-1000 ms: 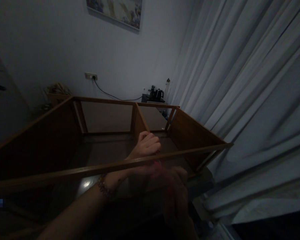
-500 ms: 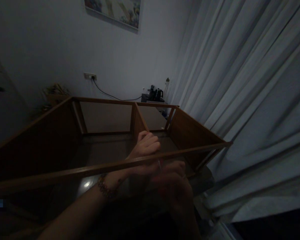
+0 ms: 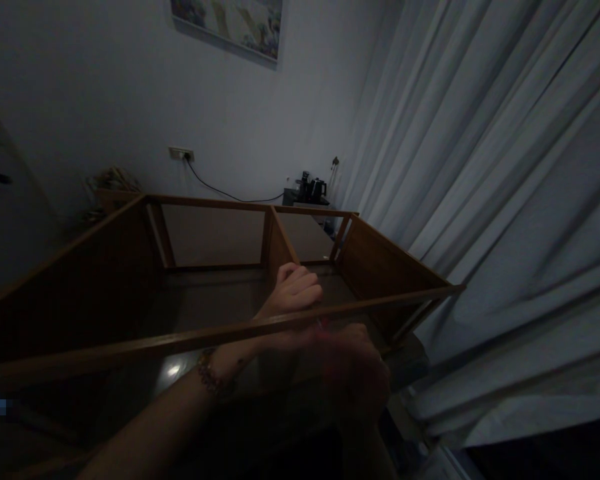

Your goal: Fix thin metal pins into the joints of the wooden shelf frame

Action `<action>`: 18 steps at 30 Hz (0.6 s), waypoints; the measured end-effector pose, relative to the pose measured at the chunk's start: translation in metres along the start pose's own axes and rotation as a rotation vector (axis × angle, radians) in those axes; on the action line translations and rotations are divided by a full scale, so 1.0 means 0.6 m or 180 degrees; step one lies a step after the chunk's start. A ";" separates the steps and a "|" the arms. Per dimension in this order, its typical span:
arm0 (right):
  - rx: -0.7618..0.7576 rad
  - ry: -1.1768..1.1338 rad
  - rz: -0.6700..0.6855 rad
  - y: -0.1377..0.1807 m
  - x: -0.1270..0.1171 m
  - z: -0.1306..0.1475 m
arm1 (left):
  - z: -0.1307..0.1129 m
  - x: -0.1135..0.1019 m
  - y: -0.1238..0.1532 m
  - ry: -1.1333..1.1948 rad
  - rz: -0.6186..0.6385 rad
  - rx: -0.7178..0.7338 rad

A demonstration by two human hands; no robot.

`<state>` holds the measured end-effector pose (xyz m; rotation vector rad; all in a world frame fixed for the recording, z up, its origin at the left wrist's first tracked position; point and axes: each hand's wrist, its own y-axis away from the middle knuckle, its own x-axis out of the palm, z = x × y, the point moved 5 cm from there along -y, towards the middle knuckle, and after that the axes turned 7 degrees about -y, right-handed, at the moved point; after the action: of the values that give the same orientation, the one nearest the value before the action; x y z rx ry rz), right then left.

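A brown wooden frame (image 3: 195, 338) with side panels and a middle divider (image 3: 279, 241) spreads in front of me. My left hand (image 3: 296, 288), a beaded bracelet on its wrist, passes under the front rail. Its fingers are curled closed over the near end of the divider, hiding that part. Just below the rail, my right hand (image 3: 357, 367) is smeared by motion. It is closed round what looks like a screwdriver (image 3: 321, 324), with a thin, pale shaft and a reddish blur at its handle. The shaft's tip is close to the rail's underside; contact is unclear.
A pale curtain (image 3: 480, 200) hangs along the right side. Behind the frame, a black kettle (image 3: 318, 189) stands on a small dark stand. A black cable (image 3: 220, 191) runs from a wall socket (image 3: 181, 154). A picture (image 3: 230, 27) hangs above.
My right hand has turned and shifted slightly down and to the right below the rail. My left hand stays on the divider, and the frame has not moved.
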<state>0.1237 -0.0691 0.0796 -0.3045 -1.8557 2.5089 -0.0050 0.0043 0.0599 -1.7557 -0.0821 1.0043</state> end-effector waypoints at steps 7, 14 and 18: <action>0.0565 0.0088 -0.0595 0.019 -0.007 -0.007 | -0.013 -0.020 -0.011 0.0027 -0.0413 0.0142; 0.1044 -0.1069 -0.0400 0.024 0.006 -0.017 | -0.013 -0.019 -0.010 0.0002 -0.0414 0.0154; 0.0909 -0.1230 -0.0195 0.027 0.006 -0.020 | -0.012 -0.019 -0.010 -0.0013 -0.0384 0.0150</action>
<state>0.1237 -0.0621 0.0602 0.2544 -1.5320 2.8959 -0.0051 -0.0043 0.0721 -1.6854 -0.1636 0.9153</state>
